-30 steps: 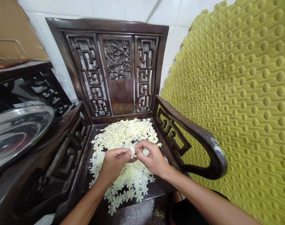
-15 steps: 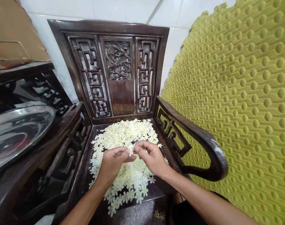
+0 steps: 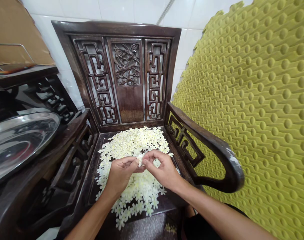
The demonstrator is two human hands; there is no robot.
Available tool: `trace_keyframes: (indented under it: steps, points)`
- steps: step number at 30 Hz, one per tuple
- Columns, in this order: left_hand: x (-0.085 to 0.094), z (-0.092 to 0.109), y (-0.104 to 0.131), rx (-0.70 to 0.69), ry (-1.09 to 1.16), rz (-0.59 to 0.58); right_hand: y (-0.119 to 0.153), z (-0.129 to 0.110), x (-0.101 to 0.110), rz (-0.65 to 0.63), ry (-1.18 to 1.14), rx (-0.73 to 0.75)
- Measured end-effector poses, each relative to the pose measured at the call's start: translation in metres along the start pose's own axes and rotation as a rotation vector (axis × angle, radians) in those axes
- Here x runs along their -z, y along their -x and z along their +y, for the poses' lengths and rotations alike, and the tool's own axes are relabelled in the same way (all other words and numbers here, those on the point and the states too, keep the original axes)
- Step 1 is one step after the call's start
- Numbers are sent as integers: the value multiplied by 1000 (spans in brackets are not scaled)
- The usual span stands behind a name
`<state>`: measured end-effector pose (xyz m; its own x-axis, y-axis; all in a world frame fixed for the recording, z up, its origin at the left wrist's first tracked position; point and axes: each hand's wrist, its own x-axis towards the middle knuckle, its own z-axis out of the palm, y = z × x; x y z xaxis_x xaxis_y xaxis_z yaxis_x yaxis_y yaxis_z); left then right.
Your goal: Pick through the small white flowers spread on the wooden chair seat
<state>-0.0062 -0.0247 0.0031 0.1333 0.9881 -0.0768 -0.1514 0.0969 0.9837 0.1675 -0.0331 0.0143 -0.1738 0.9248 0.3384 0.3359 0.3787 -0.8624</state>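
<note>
Many small white and pale yellow flowers [image 3: 139, 140] are spread over the seat of a dark carved wooden chair [image 3: 130, 103]. Above them, my left hand [image 3: 123, 173] pinches a small bunch of white flowers [image 3: 140, 159] between thumb and fingers. My right hand [image 3: 162, 167] meets it from the right, its thumb and fingertips closed on the same bunch. The fingertips of both hands nearly touch, and they hide part of the bunch.
A shiny metal tray [image 3: 39, 128] lies at the left beside the chair's left armrest. The curved right armrest [image 3: 217, 146] stands before a yellow-green bumpy mat [image 3: 262, 100]. Brown cardboard [image 3: 19, 33] is at the upper left, with white wall tiles behind.
My right thumb has closed in toward the fingertips at the bunch. Both hands stay in nearly the same place. The view has shifted very slightly.
</note>
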Motion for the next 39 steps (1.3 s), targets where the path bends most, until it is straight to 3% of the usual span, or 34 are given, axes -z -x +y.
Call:
trace_keyframes:
  steps: [15,23,29,34,39]
  points:
    - [-2,3,3,-80,-137,-19,-3,6,2,-14,-11,-2]
    - [-3,6,2,0,-44,33,-3,8,2,-25,-48,-33]
    - [1,9,-2,45,36,163,-6,13,8,37,-58,-67]
    - [2,11,-2,32,10,147,-9,15,12,65,42,-63]
    - [4,0,-4,-52,-117,142,-9,8,12,118,117,-26]
